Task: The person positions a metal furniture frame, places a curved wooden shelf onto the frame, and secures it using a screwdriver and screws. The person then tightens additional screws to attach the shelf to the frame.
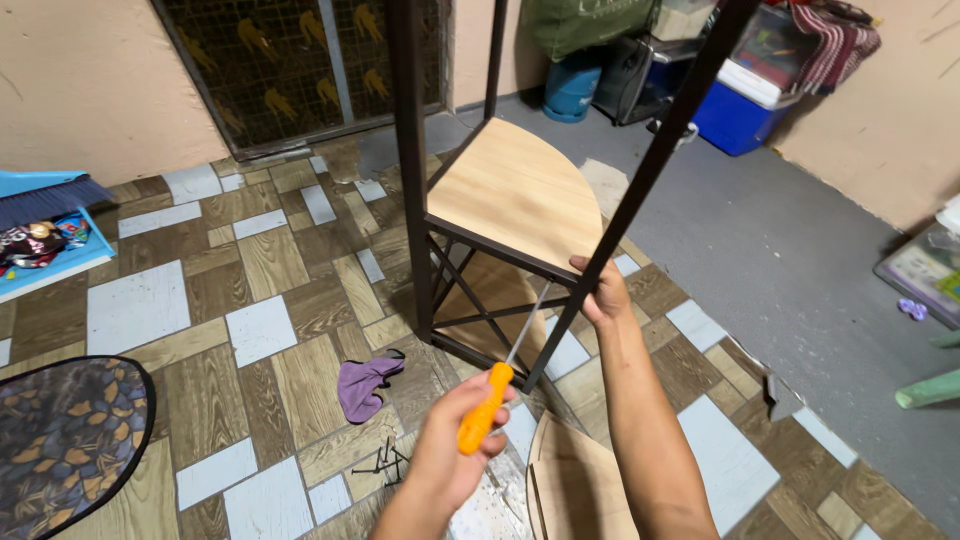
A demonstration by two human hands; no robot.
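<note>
Closest to the camera, the left hand point(450, 450) is clamped around the smooth orange handle of one screwdriver point(486, 405), whose thin steel shaft slants up toward the front edge of a shelf board point(510, 190). That board is pale wood-grain laminate, flat, with a straight left side and a rounded right edge, and it sits in a dark metal shelf frame point(410, 170) made of slim square tubes. The right hand point(603, 292) is closed on the frame's slanting front post, just below the board's curved corner. Under the board a second wooden panel shows behind thin crossed braces.

One more rounded wooden panel point(575, 485) lies flat on the floor between the two forearms. To its left, a small cluster of dark screws point(385, 460) lies on the tiled floor point(250, 300), too tangled to count, and one crumpled purple cloth point(365, 385) lies just beyond them. Tiles are brown wood-pattern and pale grey rectangles; to the right they end in a ragged edge against bare grey concrete, which is open up to the far wall.

At the left edge sit a blue dustpan point(45, 255) and a round patterned cushion point(65, 430). A blue cooler box point(745, 105) stands by the far wall.
</note>
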